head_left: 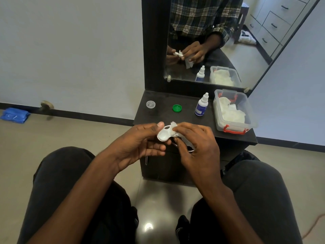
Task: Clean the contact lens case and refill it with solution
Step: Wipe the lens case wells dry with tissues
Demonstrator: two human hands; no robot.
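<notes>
My left hand (pixel 140 141) holds a white contact lens case (pixel 164 135) by its left end, with one open well facing up. My right hand (pixel 197 143) presses a piece of white tissue (pixel 173 124) into the case's other well, which the fingers hide. On the dark shelf (pixel 158 117) behind the hands lie a clear cap (pixel 150 104) and a green cap (pixel 177 108), both off the case. A small solution bottle (pixel 201 107) with a blue label and white nozzle stands upright to the right of the green cap.
A clear plastic box (pixel 234 111) with red latches, holding white tissues, sits at the shelf's right end. A mirror (pixel 219 41) leans behind the shelf. My knees are below, with tiled floor between them. A blue cloth (pixel 15 115) lies by the left wall.
</notes>
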